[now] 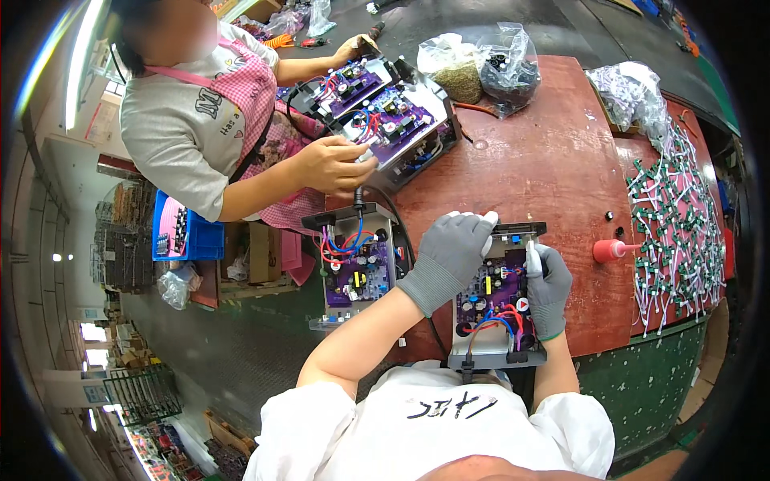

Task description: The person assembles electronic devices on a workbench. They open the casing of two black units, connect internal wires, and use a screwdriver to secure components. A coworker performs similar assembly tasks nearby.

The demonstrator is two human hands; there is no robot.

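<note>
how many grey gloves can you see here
2: one on the left hand, by the far-left corner of the nearest metal case; one on the right hand, at that case's right side. Others may be hidden.

left hand (455, 250), right hand (550, 290), perhaps curled

On the red-brown table (553, 144) rest open circuit units (491, 303), clear bags (512, 70), a red bottle (609, 251) and small green boards (672, 232).

Dark lettering (453, 407) on white shirt (385, 437), also on co-worker's top (172, 120).
</note>
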